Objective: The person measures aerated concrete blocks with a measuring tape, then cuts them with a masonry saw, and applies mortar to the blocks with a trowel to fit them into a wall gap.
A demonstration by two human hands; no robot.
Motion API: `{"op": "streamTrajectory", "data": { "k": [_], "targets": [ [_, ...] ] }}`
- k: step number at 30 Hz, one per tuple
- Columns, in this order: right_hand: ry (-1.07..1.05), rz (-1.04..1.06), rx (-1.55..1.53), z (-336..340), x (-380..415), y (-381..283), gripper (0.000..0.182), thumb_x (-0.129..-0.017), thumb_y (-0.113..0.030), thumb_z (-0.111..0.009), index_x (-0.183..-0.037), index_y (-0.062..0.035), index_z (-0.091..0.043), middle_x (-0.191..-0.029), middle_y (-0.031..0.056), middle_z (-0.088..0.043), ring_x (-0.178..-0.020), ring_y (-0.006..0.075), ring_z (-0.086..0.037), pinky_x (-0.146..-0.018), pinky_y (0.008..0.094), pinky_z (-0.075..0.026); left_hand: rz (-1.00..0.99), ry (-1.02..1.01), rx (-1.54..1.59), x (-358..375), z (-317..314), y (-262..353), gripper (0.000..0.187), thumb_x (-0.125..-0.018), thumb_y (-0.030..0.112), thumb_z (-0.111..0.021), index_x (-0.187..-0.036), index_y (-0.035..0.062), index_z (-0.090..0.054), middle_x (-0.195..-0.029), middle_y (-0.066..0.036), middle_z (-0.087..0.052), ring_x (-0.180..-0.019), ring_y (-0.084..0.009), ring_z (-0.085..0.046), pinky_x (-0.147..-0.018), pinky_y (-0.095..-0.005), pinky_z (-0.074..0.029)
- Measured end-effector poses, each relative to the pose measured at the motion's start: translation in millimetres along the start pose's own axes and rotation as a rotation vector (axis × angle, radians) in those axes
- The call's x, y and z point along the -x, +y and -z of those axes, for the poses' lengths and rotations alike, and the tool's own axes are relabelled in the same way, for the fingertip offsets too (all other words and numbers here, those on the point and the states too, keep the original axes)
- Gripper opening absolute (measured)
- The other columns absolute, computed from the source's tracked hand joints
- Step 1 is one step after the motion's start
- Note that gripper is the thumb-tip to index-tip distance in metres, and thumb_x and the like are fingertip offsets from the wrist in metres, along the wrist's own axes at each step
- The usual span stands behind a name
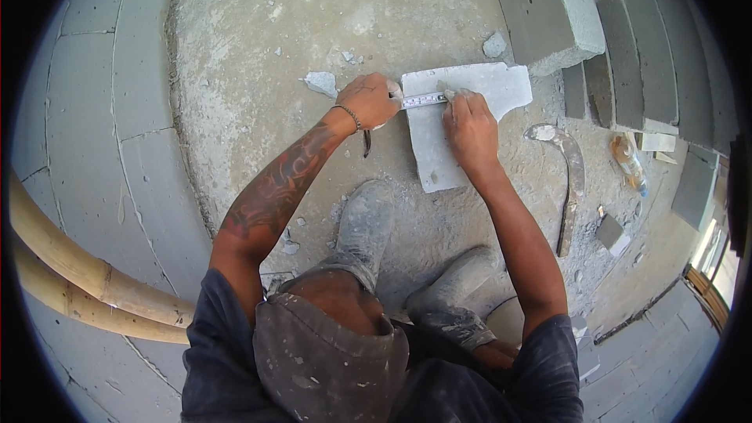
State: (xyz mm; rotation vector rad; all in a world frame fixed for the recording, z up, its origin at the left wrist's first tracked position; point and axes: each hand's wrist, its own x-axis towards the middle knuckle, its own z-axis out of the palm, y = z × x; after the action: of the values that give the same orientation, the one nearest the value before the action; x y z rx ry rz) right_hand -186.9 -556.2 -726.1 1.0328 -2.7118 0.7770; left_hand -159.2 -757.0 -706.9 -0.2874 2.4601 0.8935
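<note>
A short length of tape measure [423,100] lies across a light grey block piece [439,145] with a notched right side. My left hand [366,100] is closed around the tape's case at the block's left edge; the case is mostly hidden, and a dark strap hangs below. At the tape's other end, my right hand [471,121] rests over the block with fingertips pinched on the blade. Whether those fingers also hold something small, I cannot make out.
Large grey blocks [540,8] stand at the upper right. A curved-blade sickle [572,164] and a plastic bottle [628,160] lie on the dusty floor to the right. Broken chips [320,83] are scattered about. Bamboo poles [102,282] lean at the lower left beside a block wall [86,102].
</note>
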Motion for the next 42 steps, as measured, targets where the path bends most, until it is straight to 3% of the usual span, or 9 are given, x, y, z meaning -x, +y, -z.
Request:
{"op": "streamTrajectory", "data": {
  "k": [8,22,25,27,30,33,37,40,42],
  "targets": [
    [-0.008,0.012,-0.01,7,15,-3,0.013,-0.073,-0.004,-0.057,-0.084,0.0018,-0.053,-0.093,0.018,-0.058,-0.084,0.0306,-0.056,-0.067,0.0378,-0.05,-0.004,-0.006,0.034,14,-12,3,0.021,-0.076,0.021,-0.057,-0.086,0.007,-0.068,-0.072,-0.017,-0.061,-0.068,-0.0288,-0.06,-0.067,-0.0358,-0.045],
    [-0.112,0.038,-0.023,44,101,-11,0.014,-0.071,-0.003,-0.058,-0.083,0.0009,-0.053,-0.087,0.0159,-0.056,-0.079,0.0306,-0.055,-0.065,0.0373,-0.049,-0.022,-0.119,0.106,77,-83,19,0.022,-0.076,0.022,-0.056,-0.087,0.0067,-0.068,-0.072,-0.017,-0.063,-0.068,-0.0299,-0.061,-0.066,-0.0359,-0.047],
    [-0.272,0.009,-0.011,58,140,-10,0.016,-0.069,-0.004,-0.06,-0.082,0.0002,-0.052,-0.086,0.0151,-0.055,-0.08,0.0303,-0.054,-0.065,0.036,-0.049,-0.07,-0.116,0.079,98,-115,16,0.025,-0.075,0.024,-0.057,-0.086,0.0041,-0.067,-0.068,-0.017,-0.062,-0.068,-0.0292,-0.062,-0.066,-0.0359,-0.047],
    [-0.545,-0.011,-0.007,64,175,-8,0.024,-0.066,-0.008,-0.064,-0.086,0.0001,-0.053,-0.085,0.0133,-0.054,-0.083,0.0294,-0.054,-0.067,0.0351,-0.049,-0.008,-0.406,0.118,113,-99,38,0.029,-0.073,0.027,-0.059,-0.088,0.0025,-0.066,-0.071,-0.019,-0.062,-0.071,-0.029,-0.062,-0.068,-0.0361,-0.047],
    [-0.613,0.066,-0.194,102,180,-9,0.035,-0.064,-0.013,-0.068,-0.093,0.0008,-0.053,-0.093,0.0151,-0.053,-0.091,0.031,-0.052,-0.075,0.0376,-0.046,-0.129,-0.479,0.14,132,-93,32,0.033,-0.072,0.029,-0.062,-0.09,0.0018,-0.064,-0.077,-0.02,-0.062,-0.074,-0.0297,-0.062,-0.069,-0.0362,-0.047],
    [-0.494,-0.097,0.05,140,178,24,0.046,-0.063,-0.016,-0.071,-0.101,0.0012,-0.051,-0.104,0.0187,-0.05,-0.099,0.0346,-0.048,-0.084,0.0408,-0.041,-0.063,-0.365,0.183,138,-63,-6,0.027,-0.073,0.022,-0.062,-0.09,0.0004,-0.063,-0.081,-0.016,-0.063,-0.074,-0.0219,-0.061,-0.067,-0.0316,-0.047],
    [-0.424,-0.805,0.535,152,216,104,0.068,-0.07,-0.024,-0.069,-0.122,0.0044,-0.035,-0.126,0.0216,-0.037,-0.115,0.0362,-0.038,-0.095,0.041,-0.034,0.253,0.132,0.399,120,-12,-78,0.025,-0.073,0.021,-0.061,-0.087,0.0001,-0.062,-0.076,-0.013,-0.062,-0.07,-0.0209,-0.059,-0.065,-0.0299,-0.046],
    [-0.581,-1.179,0.398,146,223,134,0.056,-0.073,-0.028,-0.067,-0.114,0.0023,-0.042,-0.116,0.0214,-0.048,-0.107,0.0359,-0.048,-0.087,0.0429,-0.041,0.348,0.584,0.312,87,11,-128,0.027,-0.073,0.02,-0.06,-0.091,-0.0007,-0.061,-0.082,-0.015,-0.063,-0.075,-0.0241,-0.06,-0.068,-0.0319,-0.046],
    [-0.494,-1.133,0.446,132,232,134,0.053,-0.073,-0.027,-0.067,-0.111,0.0011,-0.044,-0.109,0.0212,-0.052,-0.102,0.0366,-0.052,-0.085,0.0437,-0.043,0.346,0.803,0.111,61,17,-156,0.03,-0.074,0.022,-0.06,-0.094,-0.0007,-0.06,-0.088,-0.017,-0.063,-0.079,-0.0294,-0.061,-0.071,-0.0357,-0.046]
  ]
}}
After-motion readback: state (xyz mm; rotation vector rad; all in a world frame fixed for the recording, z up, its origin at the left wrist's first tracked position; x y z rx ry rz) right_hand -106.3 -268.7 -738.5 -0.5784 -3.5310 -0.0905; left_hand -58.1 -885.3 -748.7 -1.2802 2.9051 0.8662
